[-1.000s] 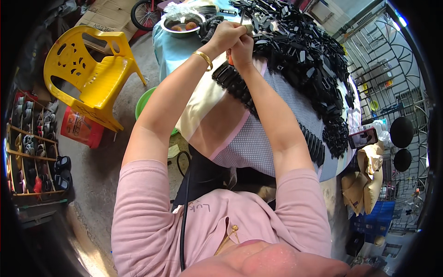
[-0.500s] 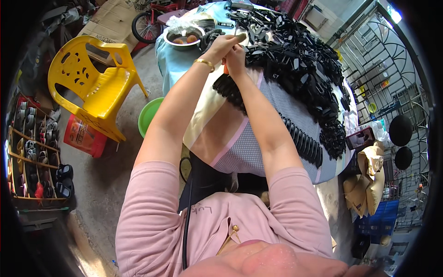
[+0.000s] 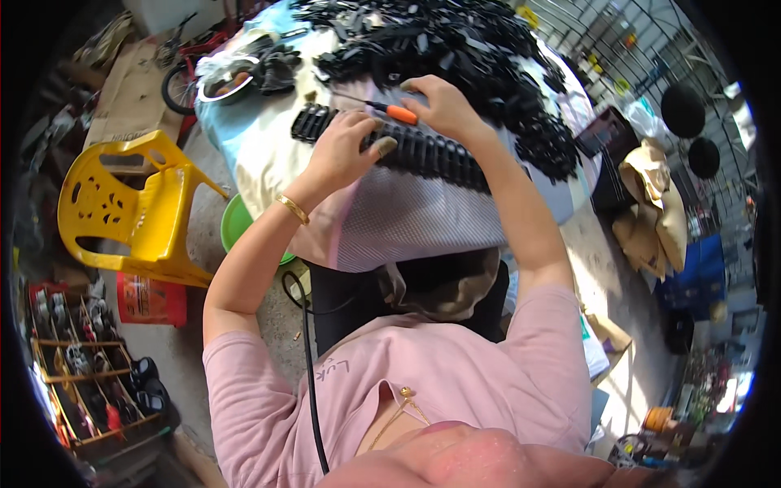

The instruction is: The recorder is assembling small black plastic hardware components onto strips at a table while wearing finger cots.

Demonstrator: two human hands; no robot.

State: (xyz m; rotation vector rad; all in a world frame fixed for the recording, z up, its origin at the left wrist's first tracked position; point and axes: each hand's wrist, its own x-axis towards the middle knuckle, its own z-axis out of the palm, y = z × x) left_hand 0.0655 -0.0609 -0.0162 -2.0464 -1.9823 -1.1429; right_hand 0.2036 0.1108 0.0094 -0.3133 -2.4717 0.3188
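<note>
Orange at the handle, a screwdriver lies on the cloth-covered desk, at the far edge of a row of black parts. The left hand bends over the row's left portion, thumb parted from the fingers; whether it grips a part, I cannot tell. The right hand is just beside the handle, empty, its fingers loosely curved and half open. Farther off spreads a heap of loose black pieces.

Black pieces glossy plastic; screwdriver handle smooth plastic; tablecloth matt cloth; chair shiny plastic.
</note>
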